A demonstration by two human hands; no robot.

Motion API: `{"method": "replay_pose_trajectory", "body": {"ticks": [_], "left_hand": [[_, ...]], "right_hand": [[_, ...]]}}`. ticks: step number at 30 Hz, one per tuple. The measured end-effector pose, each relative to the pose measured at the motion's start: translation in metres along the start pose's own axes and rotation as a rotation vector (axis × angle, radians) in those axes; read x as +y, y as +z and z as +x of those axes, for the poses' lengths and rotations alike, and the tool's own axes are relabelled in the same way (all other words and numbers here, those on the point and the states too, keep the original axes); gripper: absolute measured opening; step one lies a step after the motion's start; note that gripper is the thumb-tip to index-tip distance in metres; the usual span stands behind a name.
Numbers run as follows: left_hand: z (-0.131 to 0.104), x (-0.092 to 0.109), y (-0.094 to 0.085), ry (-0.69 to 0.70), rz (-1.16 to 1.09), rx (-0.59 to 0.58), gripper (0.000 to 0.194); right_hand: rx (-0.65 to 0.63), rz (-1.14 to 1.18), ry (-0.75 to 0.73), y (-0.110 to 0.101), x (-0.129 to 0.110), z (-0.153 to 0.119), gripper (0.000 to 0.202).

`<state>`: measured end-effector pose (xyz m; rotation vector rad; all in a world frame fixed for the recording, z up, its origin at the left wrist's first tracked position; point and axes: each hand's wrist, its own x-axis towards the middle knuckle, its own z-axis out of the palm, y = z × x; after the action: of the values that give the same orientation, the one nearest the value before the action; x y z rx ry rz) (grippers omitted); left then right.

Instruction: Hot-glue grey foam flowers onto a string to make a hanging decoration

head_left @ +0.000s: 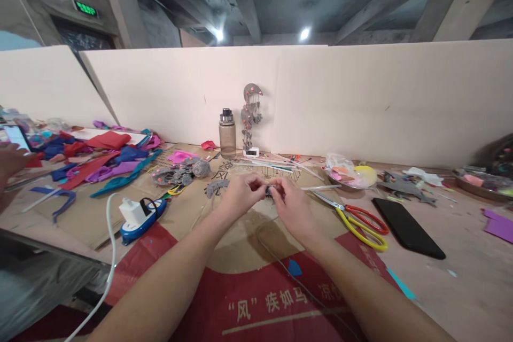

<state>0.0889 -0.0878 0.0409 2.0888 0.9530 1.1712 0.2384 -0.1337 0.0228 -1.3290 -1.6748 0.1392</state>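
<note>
My left hand (245, 193) and my right hand (293, 207) meet over the brown cardboard, their fingertips pinched together. Between them is a small dark grey piece (269, 191), mostly hidden by the fingers, so its kind is unclear. A thin grey thread (276, 257) runs below the hands, over the cardboard and its red printed part, toward my right forearm. Just left of my left hand lies a curved grey felt-like piece (217, 187). Scissors (363, 220) with one red and one yellow handle rest to the right of my right hand.
A black phone (409, 227) lies right of the scissors. Behind the hands stand a bottle (227, 136), a small clock (251, 153) and a grey hanging ornament (251, 112). At left are a blue power strip (142, 222), a grey yarn ball (201, 168), colored cloth (108, 157) and another person's hand (11, 161).
</note>
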Motion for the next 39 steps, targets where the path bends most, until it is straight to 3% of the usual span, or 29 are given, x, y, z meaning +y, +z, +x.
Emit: {"method": "replay_pose_trajectory", "body": {"ticks": [5, 12, 19, 24, 28, 30, 31, 33, 36, 39], "left_hand": [[0.002, 0.0, 0.002, -0.159, -0.256, 0.007, 0.011], [0.002, 0.007, 0.002, -0.175, -0.311, 0.024, 0.014], [0.003, -0.001, 0.002, -0.163, -0.254, 0.033, 0.013], [0.015, -0.027, -0.015, -0.175, -0.216, 0.316, 0.019], [0.027, -0.046, -0.035, -0.152, -0.492, 0.579, 0.024], [0.031, -0.05, -0.041, -0.185, -0.686, 0.651, 0.026], [0.032, -0.05, -0.043, -0.202, -0.762, 0.66, 0.027], [0.033, -0.048, -0.044, -0.222, -0.847, 0.646, 0.03], [0.03, -0.042, -0.038, -0.206, -0.852, 0.592, 0.032], [0.026, -0.037, -0.029, -0.145, -0.78, 0.512, 0.03]], "right_hand": [[0.006, 0.196, 0.131, 0.002, -0.002, -0.002, 0.011], [0.012, 0.308, 0.225, 0.002, -0.002, -0.001, 0.016], [0.012, 0.232, 0.219, 0.0, 0.001, 0.001, 0.018], [-0.09, 0.201, 0.084, 0.004, -0.001, -0.004, 0.019], [-0.32, 0.237, -0.154, 0.007, -0.019, -0.013, 0.023], [-0.454, 0.282, -0.188, 0.007, -0.02, -0.014, 0.028], [-0.457, 0.296, -0.152, 0.006, -0.017, -0.012, 0.032], [-0.327, 0.255, -0.004, 0.002, -0.001, -0.006, 0.039], [-0.04, -0.129, 0.161, -0.003, 0.036, 0.004, 0.023], [-0.111, -0.328, 0.252, 0.001, 0.065, 0.007, 0.018]]}}
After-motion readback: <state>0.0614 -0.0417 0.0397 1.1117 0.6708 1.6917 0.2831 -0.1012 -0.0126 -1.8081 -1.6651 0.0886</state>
